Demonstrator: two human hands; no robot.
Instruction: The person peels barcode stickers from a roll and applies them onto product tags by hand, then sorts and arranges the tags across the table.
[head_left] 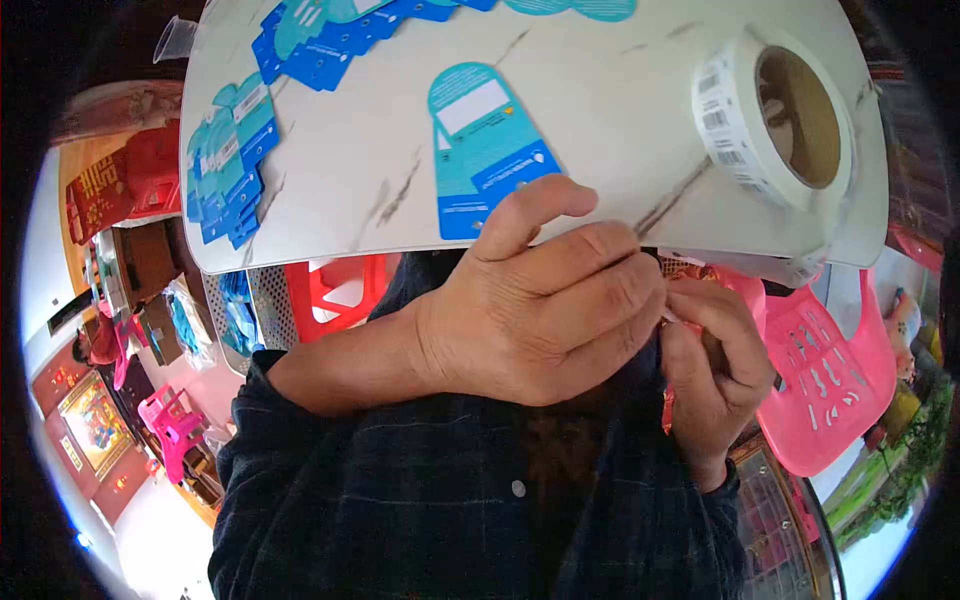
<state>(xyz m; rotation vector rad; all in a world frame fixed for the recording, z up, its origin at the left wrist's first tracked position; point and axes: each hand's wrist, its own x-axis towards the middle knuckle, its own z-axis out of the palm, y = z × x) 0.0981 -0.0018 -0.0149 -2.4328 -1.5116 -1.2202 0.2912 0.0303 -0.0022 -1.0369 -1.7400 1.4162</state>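
Just off the table's near edge, my left hand (550, 310) is closed, its fingers curled and the index finger bent upward. Its fingertips meet those of my right hand (720, 365), which is closed in a pinch. A tiny white bit shows between the hands; what the left fingers grip is hidden. A small shiny red piece (668, 410) pokes out below my right fingers. Beyond my left hand, two overlapping blue-and-teal cards (490, 140) lie on the table, the upper one with a blank white panel.
A roll of white barcode labels (728, 125) stands at the right of the marbled table (600, 110), its strip trailing over the near edge. Fanned blue-teal cards (235, 160) lie at left, more cards (320, 60) at the back. Pink chair (830, 370) at right; red stool (340, 290) below the table.
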